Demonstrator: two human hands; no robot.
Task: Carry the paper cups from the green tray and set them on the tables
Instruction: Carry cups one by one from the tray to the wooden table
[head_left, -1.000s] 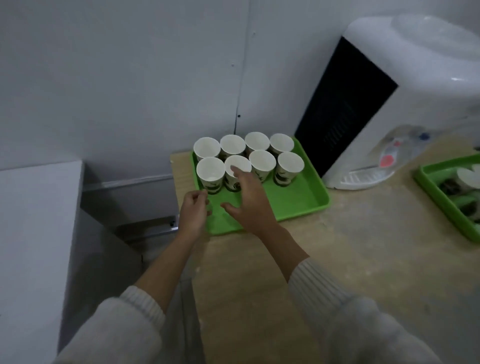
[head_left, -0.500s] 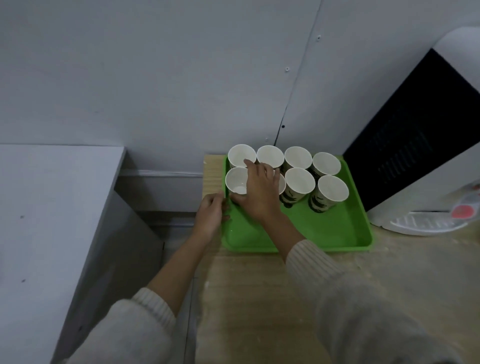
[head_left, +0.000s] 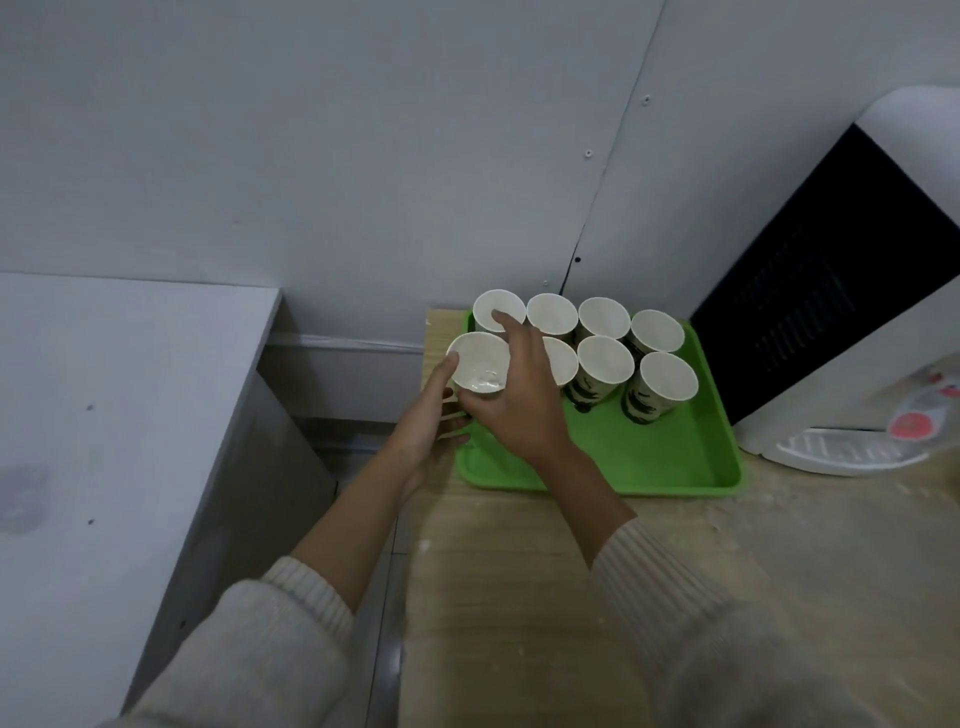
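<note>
A green tray lies at the back left corner of a wooden table and carries several white paper cups in two rows. My right hand grips the front left paper cup, which is tilted and raised a little over the tray's left edge. Its index finger stretches toward the back left cup. My left hand is at the tray's left edge with fairly straight fingers, its thumb touching the held cup's rim.
A white water dispenser with a black side panel stands right of the tray, its drip grille beside the tray corner. A lower white table stands to the left across a gap. A grey wall is close behind.
My right hand has closed round the front left cup and lifted it toward the left. My left thumb has come up to its rim. The view has shifted nearer and leftward.
</note>
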